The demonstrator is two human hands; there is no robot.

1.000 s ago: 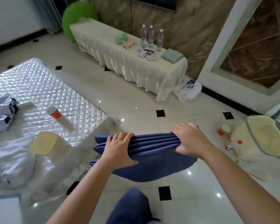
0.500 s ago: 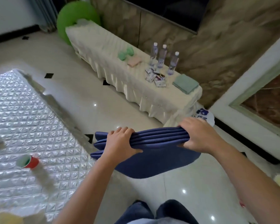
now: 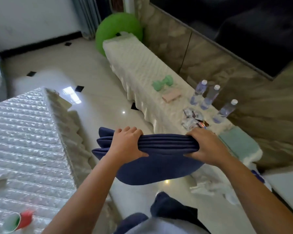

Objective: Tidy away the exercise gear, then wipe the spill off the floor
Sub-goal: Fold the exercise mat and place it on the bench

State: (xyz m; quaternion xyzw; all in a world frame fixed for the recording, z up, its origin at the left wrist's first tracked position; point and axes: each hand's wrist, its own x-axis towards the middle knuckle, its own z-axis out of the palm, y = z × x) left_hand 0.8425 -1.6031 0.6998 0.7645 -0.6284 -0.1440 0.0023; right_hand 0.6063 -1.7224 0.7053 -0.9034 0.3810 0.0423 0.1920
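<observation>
1 quilted silver mattress [image 3: 24,141] on floor [image 3: 100,102], left. 1 long tabletop [image 3: 137,65] under cream cloth along far wall; green exercise ball [image 3: 118,26] at its far end. 1 folded blue mat [image 3: 159,164] held in air between mattress and tabletop. Left grip [image 3: 125,144] and right grip [image 3: 208,147] well apart, each curled round mat's folded top edge. 3 water bottles [image 3: 210,97] and 1 green dumbbell [image 3: 162,82] on tabletop. 1 red cup [image 3: 22,220] on mattress, blurred.

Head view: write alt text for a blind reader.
The left hand and right hand grip a folded dark blue mat above a tiled floor. Beyond stands a cloth-draped table with three water bottles and a green dumbbell, a green exercise ball at its far end.
</observation>
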